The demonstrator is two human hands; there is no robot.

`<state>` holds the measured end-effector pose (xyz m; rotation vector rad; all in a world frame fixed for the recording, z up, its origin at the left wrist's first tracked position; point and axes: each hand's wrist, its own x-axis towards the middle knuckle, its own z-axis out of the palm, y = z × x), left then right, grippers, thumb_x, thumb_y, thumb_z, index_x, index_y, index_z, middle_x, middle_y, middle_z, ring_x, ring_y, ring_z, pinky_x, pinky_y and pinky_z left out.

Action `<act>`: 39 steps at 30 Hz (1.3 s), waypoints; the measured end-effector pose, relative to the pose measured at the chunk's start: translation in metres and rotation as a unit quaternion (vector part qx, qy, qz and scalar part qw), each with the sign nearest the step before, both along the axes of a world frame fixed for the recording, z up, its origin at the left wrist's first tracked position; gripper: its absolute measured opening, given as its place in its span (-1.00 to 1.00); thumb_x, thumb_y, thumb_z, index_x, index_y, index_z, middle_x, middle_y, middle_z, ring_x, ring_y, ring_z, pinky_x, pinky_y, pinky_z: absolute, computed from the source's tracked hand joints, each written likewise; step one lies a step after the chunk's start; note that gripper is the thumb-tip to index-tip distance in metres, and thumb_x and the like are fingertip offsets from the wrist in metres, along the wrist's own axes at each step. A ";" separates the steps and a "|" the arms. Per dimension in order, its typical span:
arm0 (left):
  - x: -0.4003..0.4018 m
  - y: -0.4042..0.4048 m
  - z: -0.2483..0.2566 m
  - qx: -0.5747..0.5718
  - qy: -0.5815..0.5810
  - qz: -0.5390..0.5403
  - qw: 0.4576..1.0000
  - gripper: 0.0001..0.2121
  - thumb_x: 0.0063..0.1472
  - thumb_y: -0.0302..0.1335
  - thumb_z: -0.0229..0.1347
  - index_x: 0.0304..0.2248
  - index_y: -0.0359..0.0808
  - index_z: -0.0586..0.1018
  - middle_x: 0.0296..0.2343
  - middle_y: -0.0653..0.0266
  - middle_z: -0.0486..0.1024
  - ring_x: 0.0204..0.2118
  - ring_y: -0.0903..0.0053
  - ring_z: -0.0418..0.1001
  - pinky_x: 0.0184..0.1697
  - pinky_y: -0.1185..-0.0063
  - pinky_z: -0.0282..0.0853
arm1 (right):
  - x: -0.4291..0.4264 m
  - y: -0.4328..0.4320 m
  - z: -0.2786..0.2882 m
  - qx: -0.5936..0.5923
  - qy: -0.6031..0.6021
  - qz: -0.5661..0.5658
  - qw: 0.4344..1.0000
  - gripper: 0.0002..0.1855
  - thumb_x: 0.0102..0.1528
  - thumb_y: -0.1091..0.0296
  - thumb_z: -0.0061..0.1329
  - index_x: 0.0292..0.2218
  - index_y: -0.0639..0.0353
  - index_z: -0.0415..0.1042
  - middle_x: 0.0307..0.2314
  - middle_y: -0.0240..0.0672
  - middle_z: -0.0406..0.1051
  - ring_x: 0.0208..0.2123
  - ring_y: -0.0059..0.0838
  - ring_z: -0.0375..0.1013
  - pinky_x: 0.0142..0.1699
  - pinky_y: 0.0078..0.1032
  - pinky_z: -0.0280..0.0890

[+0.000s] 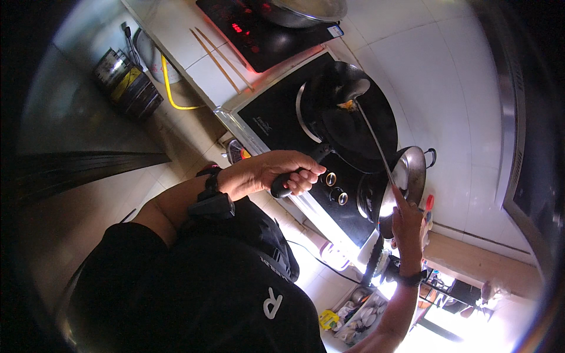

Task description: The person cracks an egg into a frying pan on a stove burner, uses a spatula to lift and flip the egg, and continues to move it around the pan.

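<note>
My left hand is closed around the black handle of a dark wok on a black glass-top gas stove. In my right hand is the long thin metal handle of a ladle. Its bowl lies over the far side of the wok, beside a small bit of yellow-orange food. Beneath the right forearm and hand, a metal lid or shallow pan leans at the second burner. Two round stove knobs sit close to my left fingers.
A lit induction cooker bears a metal pan. Two wooden chopsticks lie on the white tiled counter. A yellow hose runs below the counter edge. Several bowls fill a low drawer or rack. A range hood borders the right.
</note>
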<state>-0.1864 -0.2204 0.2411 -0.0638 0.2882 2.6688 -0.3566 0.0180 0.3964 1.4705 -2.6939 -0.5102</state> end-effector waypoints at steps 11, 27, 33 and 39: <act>-0.001 0.002 -0.007 -0.007 -0.002 -0.002 1.000 -0.70 0.18 -0.35 -0.03 -0.68 -0.15 0.24 -0.80 0.56 0.09 -0.80 0.85 -0.01 -0.76 0.80 -0.03 | 0.003 -0.017 0.009 -0.038 -0.094 0.010 0.995 -0.43 -0.04 0.56 -0.10 0.03 -0.04 0.22 -0.53 -0.14 0.36 -0.54 -0.28 0.37 -0.40 -0.38 0.30; -0.001 0.003 -0.009 -0.004 -0.015 -0.005 1.000 -0.73 0.19 -0.35 -0.04 -0.64 -0.17 0.26 -0.76 0.56 0.11 -0.77 0.87 0.01 -0.75 0.82 -0.01 | -0.004 -0.031 0.044 -0.113 -0.336 -0.232 0.906 -0.46 -0.04 0.53 -0.10 0.02 0.06 0.25 -0.72 -0.52 0.21 -0.71 -0.79 0.19 -0.63 -0.70 0.12; -0.001 0.004 -0.015 0.011 0.006 -0.011 1.000 -0.71 0.20 -0.34 -0.04 -0.66 -0.16 0.26 -0.77 0.57 0.10 -0.77 0.87 0.00 -0.74 0.82 -0.02 | -0.005 -0.032 0.038 -0.113 -0.348 -0.230 0.902 -0.46 -0.04 0.54 -0.10 0.03 0.09 0.24 -0.71 -0.54 0.20 -0.72 -0.79 0.15 -0.64 -0.73 0.08; -0.002 0.001 -0.014 0.013 0.020 -0.021 0.999 -0.73 0.15 -0.36 0.01 -0.64 -0.16 0.25 -0.80 0.54 0.12 -0.78 0.82 0.05 -0.70 0.76 0.04 | -0.002 -0.027 0.050 -0.107 -0.366 -0.217 0.899 -0.48 -0.02 0.54 -0.10 0.02 0.13 0.24 -0.71 -0.53 0.21 -0.75 -0.79 0.14 -0.66 -0.73 0.08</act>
